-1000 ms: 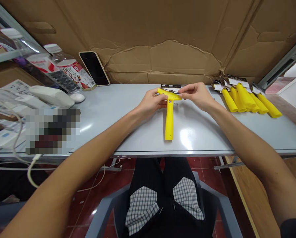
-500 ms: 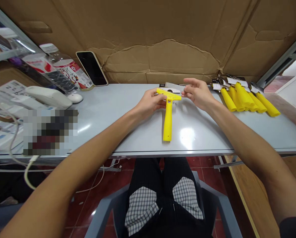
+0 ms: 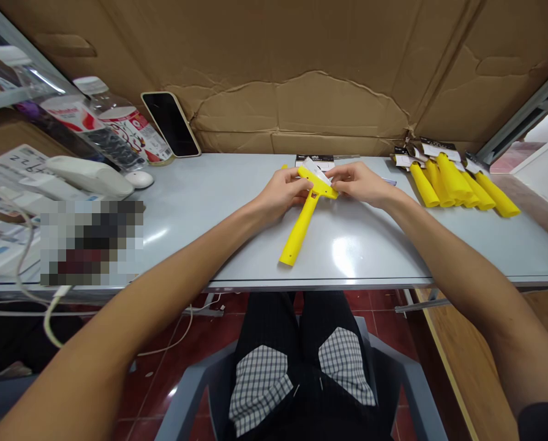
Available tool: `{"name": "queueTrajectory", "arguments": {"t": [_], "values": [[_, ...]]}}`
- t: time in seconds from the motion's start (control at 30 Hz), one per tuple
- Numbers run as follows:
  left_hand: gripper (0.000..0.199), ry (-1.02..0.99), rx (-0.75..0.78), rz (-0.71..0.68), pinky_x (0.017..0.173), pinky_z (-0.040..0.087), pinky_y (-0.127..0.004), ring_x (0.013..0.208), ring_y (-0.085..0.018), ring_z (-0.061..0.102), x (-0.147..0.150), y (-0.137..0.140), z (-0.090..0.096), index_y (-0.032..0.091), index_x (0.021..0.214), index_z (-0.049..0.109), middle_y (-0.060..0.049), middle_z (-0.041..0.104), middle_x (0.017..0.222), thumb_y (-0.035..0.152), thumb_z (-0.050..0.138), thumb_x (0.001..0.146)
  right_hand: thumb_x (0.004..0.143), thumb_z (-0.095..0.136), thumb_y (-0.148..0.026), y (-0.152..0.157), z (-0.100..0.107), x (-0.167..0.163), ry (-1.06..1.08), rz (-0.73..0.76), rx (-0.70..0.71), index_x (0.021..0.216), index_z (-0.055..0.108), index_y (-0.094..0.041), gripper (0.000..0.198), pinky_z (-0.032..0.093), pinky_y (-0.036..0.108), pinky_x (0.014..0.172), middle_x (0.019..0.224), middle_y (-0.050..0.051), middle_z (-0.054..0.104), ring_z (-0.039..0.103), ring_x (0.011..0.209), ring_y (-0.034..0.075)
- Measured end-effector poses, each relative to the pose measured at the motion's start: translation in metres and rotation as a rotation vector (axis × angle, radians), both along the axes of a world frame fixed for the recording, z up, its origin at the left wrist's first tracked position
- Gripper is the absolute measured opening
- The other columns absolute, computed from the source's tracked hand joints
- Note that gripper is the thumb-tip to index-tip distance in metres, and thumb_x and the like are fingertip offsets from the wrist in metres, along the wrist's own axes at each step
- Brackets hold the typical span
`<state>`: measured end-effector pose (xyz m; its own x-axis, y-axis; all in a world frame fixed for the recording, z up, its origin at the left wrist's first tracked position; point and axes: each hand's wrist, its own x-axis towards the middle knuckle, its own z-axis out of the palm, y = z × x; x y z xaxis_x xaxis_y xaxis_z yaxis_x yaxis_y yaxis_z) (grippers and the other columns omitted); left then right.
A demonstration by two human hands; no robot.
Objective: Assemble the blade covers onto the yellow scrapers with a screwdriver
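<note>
My left hand (image 3: 286, 193) is closed on the head of a yellow scraper (image 3: 300, 228), thumb on its face. The scraper's handle slants down and left toward the table's front edge. A flat, pale metal blade (image 3: 316, 169) lies along the upper edge of the scraper head. My right hand (image 3: 354, 182) pinches the blade near its right end, its fingers close to the scraper head. Part of the blade and the fingertips behind it are hidden. A black-and-white card (image 3: 305, 160) lies just behind the scraper. A small yellow bit shows behind my left fingers.
Several yellow scrapers (image 3: 455, 180) with card tags lie on the table's right. A phone (image 3: 171, 125) leans on the cardboard wall (image 3: 237, 116). At the left are bottles (image 3: 131, 131), a white mouse (image 3: 139, 179), power strips and cables. A blurred patch covers the left front.
The scraper has turned, its handle end swinging left. My right hand has come down to the scraper head, and the blade now lies along it.
</note>
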<state>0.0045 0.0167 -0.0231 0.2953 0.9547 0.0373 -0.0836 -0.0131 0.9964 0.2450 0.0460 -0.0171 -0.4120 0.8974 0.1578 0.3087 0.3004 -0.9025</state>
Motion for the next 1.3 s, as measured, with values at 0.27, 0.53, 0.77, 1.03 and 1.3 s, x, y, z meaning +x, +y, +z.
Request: {"name": "queueTrajectory", "arguments": {"t": [0.27, 0.53, 0.77, 1.03, 1.3], "values": [[0.01, -0.019, -0.031, 0.003, 0.085, 0.067, -0.036, 0.082, -0.019, 0.079, 0.001, 0.002, -0.001, 0.015, 0.095, 0.079, -0.009, 0.085, 0.097, 0.015, 0.078, 0.085, 0.085, 0.087, -0.017, -0.003, 0.003, -0.004, 0.149, -0.065, -0.135, 0.076, 0.069, -0.023, 0.021, 0.055, 0.033, 0.068, 0.075, 0.003, 0.073, 0.065, 0.069, 0.018], [0.015, -0.113, 0.035, 0.017, 0.084, 0.067, -0.033, 0.085, -0.018, 0.081, 0.002, 0.002, -0.003, 0.014, 0.099, 0.08, -0.009, 0.085, 0.1, 0.018, 0.083, 0.086, 0.077, 0.105, -0.046, -0.003, 0.008, -0.005, 0.469, -0.221, -0.178, 0.087, 0.064, -0.026, 0.046, 0.064, 0.039, 0.086, 0.113, 0.004, 0.081, 0.077, 0.115, 0.027], [0.022, -0.187, -0.002, 0.027, 0.096, 0.07, -0.041, 0.084, -0.018, 0.082, 0.01, -0.007, -0.003, 0.016, 0.104, 0.073, -0.006, 0.083, 0.096, 0.018, 0.089, 0.089, 0.055, 0.113, -0.057, -0.021, -0.001, -0.026, 0.425, -0.196, -0.23, 0.092, 0.082, -0.025, 0.058, 0.062, 0.037, 0.089, 0.111, 0.005, 0.082, 0.074, 0.107, 0.024], [0.007, -0.188, -0.058, 0.126, 0.091, 0.07, -0.039, 0.076, -0.017, 0.08, 0.013, -0.005, -0.001, 0.017, 0.095, 0.071, -0.006, 0.082, 0.089, 0.019, 0.074, 0.101, 0.069, 0.106, -0.05, -0.023, 0.002, -0.029, 0.43, -0.186, -0.218, 0.093, 0.077, -0.025, 0.046, 0.059, 0.032, 0.076, 0.113, 0.006, 0.082, 0.075, 0.108, 0.025], [0.006, -0.162, -0.012, 0.142, 0.094, 0.07, -0.039, 0.087, -0.021, 0.085, 0.006, 0.002, 0.0, 0.017, 0.1, 0.073, -0.01, 0.086, 0.096, 0.022, 0.076, 0.1, 0.084, 0.091, -0.02, -0.012, 0.021, -0.01, 0.458, -0.305, -0.17, 0.086, 0.076, -0.025, 0.016, 0.047, 0.028, 0.063, 0.084, 0.0, 0.065, 0.053, 0.07, 0.012]]}}
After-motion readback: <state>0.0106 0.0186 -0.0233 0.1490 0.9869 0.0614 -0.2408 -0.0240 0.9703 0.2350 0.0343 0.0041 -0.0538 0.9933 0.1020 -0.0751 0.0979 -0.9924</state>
